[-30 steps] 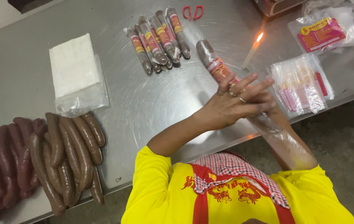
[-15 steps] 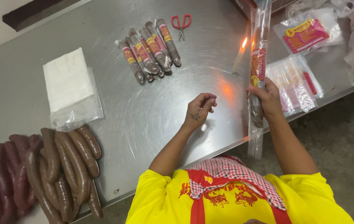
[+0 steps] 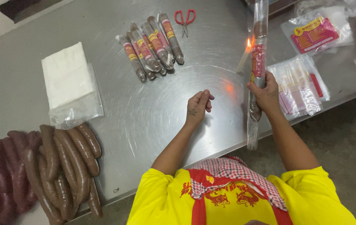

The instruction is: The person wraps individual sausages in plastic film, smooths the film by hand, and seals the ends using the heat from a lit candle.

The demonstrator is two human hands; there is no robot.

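The right hand (image 3: 265, 93) has swung the bagged sausage (image 3: 258, 62) upright beside the lit candle (image 3: 244, 58), its grip clenched round the middle. The left hand (image 3: 198, 106) has let go and now rests loosely curled on the worktop (image 3: 153, 108), left of the candle, holding nothing. Beyond the candle lie five finished packs (image 3: 153, 43); right of it, a bag of empty sleeves (image 3: 301, 85).

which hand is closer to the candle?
Right. The right hand grips the bagged sausage upright just beside the lit candle. The left hand rests empty on the table, farther off to its left.
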